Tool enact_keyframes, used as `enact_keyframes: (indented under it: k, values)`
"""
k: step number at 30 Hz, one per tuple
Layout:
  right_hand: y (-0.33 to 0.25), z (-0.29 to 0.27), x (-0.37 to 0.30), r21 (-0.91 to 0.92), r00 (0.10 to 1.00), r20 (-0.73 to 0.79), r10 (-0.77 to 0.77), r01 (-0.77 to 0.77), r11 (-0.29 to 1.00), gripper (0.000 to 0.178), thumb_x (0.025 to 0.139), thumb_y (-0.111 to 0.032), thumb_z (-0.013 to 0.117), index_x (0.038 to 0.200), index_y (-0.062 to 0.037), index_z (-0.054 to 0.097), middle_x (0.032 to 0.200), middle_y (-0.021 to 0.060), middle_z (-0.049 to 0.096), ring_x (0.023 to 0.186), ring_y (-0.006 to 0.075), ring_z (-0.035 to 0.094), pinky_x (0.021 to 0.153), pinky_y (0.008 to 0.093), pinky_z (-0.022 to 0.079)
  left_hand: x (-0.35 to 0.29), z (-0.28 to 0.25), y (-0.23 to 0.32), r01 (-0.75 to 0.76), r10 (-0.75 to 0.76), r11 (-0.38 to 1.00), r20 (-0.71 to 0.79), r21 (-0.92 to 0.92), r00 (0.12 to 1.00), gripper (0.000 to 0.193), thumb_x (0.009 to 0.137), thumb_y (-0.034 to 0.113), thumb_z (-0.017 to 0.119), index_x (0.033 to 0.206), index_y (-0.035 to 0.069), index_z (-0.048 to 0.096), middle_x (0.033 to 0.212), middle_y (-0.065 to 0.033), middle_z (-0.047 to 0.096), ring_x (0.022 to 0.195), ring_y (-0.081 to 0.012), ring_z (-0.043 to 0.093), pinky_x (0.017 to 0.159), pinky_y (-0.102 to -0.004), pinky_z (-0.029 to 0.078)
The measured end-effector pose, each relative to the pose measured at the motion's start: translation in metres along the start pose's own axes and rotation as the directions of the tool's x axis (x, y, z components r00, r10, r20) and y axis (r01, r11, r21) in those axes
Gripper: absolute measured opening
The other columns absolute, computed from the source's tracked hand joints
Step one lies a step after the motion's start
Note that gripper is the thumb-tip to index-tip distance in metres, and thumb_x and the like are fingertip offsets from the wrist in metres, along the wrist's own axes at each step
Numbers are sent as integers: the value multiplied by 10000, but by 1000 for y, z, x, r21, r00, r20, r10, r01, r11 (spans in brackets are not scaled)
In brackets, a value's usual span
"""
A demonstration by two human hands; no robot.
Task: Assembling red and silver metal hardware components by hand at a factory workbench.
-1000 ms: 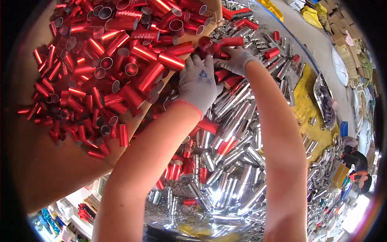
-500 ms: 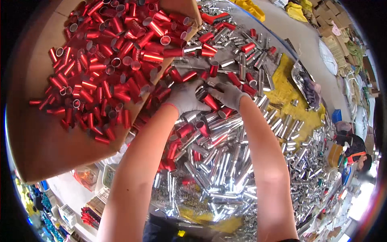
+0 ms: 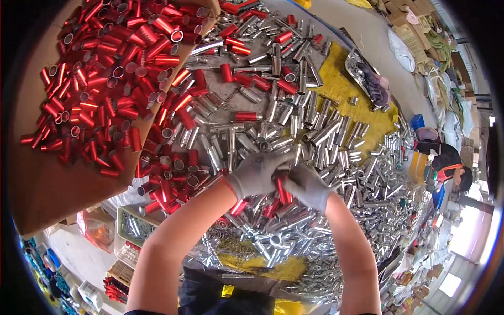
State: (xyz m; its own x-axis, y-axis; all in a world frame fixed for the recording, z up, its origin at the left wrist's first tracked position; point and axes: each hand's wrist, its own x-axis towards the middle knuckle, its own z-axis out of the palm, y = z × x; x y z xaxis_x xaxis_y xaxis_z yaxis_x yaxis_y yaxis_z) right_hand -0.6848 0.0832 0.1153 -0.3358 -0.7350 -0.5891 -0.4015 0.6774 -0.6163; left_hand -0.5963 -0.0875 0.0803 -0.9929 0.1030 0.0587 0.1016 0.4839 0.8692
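A cardboard tray (image 3: pixel 47 194) of red tubes (image 3: pixel 105 79) filled the upper left, and a heap of silver tubes (image 3: pixel 315 136) covered the table to its right, over a yellow sheet (image 3: pixel 344 89). The gloved left hand (image 3: pixel 257 173) and right hand (image 3: pixel 310 186) met above the heap, both closed on one red tube (image 3: pixel 284 191) held between them

A cardboard tray (image 3: pixel 47 194) heaped with short red metal tubes (image 3: pixel 105 79) sits left of the spread of shiny silver metal tubes (image 3: pixel 325 152), which lies on a crumpled yellow sheet (image 3: pixel 346 89).
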Motion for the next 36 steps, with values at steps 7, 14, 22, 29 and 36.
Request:
enact_keyframes:
  k: [7, 14, 22, 29, 36]
  values:
    - [9, -82, -18, -131, 945, 311, 104, -66, 989, 604, 801, -546, 659, 1220, -117, 587, 1113, 173, 637, 1044, 272, 614, 931, 400, 463, 26, -51, -14, 37, 62, 961, 343, -275, 937, 405, 770, 328, 733, 1057, 57, 646, 997, -84, 652, 947, -216, 629, 879, -342, 495]
    - [107, -199, 220, -150, 791, -592, 154, -296, 943, 993, 780, -687, 580, 1481, -83, 220, 1412, 256, 394, 1355, 333, 341, 1110, 367, 275, 184, -114, -112, 512, -405, 726, -316, 459, 858, 1065, 736, 809, 437, 1498, 110, 181, 1515, -209, 235, 1414, -374, 165, 1123, -526, 183]
    - [132, -136, 240, -285, 744, -657, -126, -90, 954, 738, 712, -306, 761, 1354, -111, 453, 1185, 209, 597, 1009, 340, 624, 908, 396, 479, 193, -61, -163, 350, -328, 915, -135, 202, 935, 873, 770, 652, 615, 1353, 25, 440, 1349, -239, 470, 1292, -354, 414, 1073, -390, 324]
    - [117, -78, 134, 230, 858, -513, 19, 116, 966, 788, 678, -265, 775, 1342, -42, 414, 1047, 181, 649, 954, 291, 640, 874, 345, 489, 147, 10, -98, 233, -238, 970, -81, -66, 968, 673, 865, 590, 480, 1191, 6, 556, 1040, -147, 640, 978, -264, 602, 901, -366, 448]
    - [151, -33, 22, 476, 878, -477, -34, 290, 830, 818, 723, -131, 784, 1388, -64, 312, 1261, 168, 544, 1137, 246, 558, 999, 305, 435, 97, 96, -17, 228, -171, 876, 167, -425, 971, 646, 811, 480, 650, 1249, 37, 481, 1055, -110, 618, 1004, -226, 575, 943, -359, 431]
